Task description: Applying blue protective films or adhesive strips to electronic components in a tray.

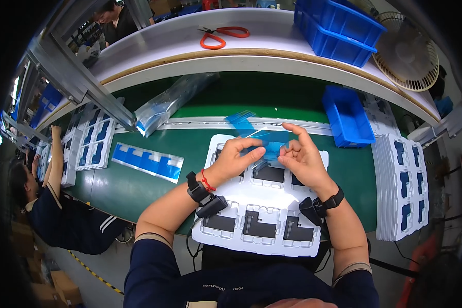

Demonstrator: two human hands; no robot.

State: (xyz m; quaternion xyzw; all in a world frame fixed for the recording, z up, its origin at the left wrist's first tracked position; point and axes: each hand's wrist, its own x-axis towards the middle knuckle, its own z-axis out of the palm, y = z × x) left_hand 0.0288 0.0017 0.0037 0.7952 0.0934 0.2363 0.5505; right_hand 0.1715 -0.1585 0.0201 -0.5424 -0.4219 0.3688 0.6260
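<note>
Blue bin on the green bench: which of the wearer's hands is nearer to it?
Right. The right hand is left of the blue bin, apart from it; the left hand is farther left.

Bright white light, seemingly from above, falls on the white tray (251, 197), blowing out its middle into glare. Beyond the tray, the shelf (262, 38) is well lit, while the green strip (272, 95) beneath it sits in shadow. Highlights streak the clear bag (172, 102) up and left of the tray. Details on the tray look fairly sharp; far from it, straight edges bow and the rim turns black.
</note>
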